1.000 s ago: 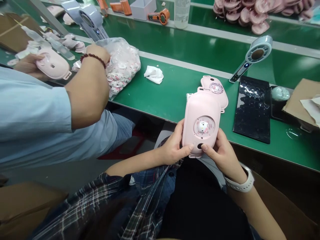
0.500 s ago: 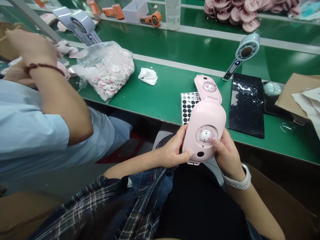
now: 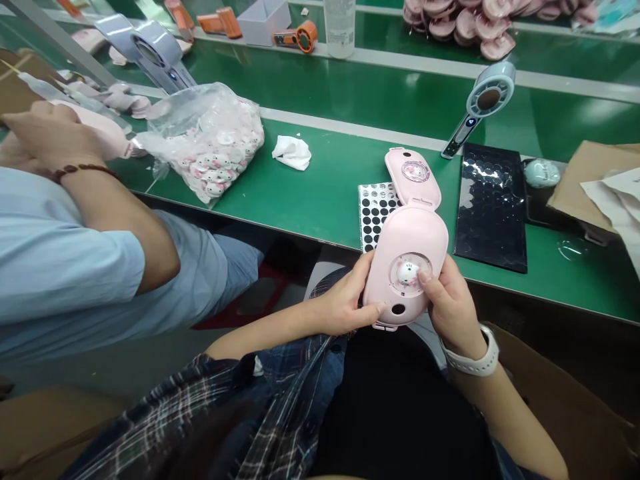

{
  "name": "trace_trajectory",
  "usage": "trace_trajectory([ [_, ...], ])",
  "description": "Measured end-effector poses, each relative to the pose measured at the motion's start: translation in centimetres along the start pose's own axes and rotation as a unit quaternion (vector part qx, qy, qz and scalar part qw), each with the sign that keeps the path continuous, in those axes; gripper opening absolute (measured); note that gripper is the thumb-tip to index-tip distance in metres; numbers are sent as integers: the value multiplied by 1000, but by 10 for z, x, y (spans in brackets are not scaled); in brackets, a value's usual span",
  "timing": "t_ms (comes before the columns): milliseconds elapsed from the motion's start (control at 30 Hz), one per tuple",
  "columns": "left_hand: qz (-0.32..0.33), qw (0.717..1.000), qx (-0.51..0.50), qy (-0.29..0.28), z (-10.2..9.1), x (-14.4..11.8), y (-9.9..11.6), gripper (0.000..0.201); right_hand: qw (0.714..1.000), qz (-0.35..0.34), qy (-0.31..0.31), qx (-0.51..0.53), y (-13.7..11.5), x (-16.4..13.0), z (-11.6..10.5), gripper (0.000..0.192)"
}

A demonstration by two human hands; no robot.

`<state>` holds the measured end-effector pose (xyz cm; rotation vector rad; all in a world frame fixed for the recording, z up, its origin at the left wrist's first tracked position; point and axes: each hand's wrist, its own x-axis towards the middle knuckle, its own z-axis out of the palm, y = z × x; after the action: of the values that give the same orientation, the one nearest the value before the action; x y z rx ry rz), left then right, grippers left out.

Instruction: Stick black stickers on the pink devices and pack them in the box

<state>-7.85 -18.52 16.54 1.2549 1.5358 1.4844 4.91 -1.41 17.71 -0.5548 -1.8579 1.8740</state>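
Pink case (image 3: 406, 247) with a small cat figure (image 3: 406, 272) in its round window sits in both hands just over the near edge of the green table (image 3: 320, 193). Left hand (image 3: 345, 303) grips its left side, fingers curled around it. Right hand (image 3: 450, 303) holds the right side, thumb pressed on the figure. A second pink case (image 3: 413, 177) lies just behind, beside a dot sheet (image 3: 373, 207).

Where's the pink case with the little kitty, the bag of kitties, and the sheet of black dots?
pink case (image 3: 407, 233), head view, bare upper shell above the kitty window.
bag of kitties (image 3: 213, 143), head view, middle of the clear plastic.
sheet of black dots (image 3: 374, 210), head view, its visible left part.
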Motion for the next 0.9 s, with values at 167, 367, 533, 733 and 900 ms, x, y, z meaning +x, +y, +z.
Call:
trace_trajectory([
  [167, -10, 1000, 0, -1, 0, 0, -1, 90, 1000, -1, -3, -2, 1, 0, 0, 42],
  [367, -22, 1000, -1, -6, 0, 0, 0, 92, 1000, 7, 6, -14, 1, -3, 3, 43],
  [533, -30, 1000, 3, -3, 0, -1, 1, 90, 999, 1, 10, -42, 1, -4, 5, 42],
  [733, -46, 998, -1, 51, 0, 1, 1, 74, 996, -15, -1, -84, 2, -5, 8, 41],
  [900, -119, 984, 52, 124, 1, 6, 7, 52, 994, -9, -23, -110, 7, -6, 12, 45],
])
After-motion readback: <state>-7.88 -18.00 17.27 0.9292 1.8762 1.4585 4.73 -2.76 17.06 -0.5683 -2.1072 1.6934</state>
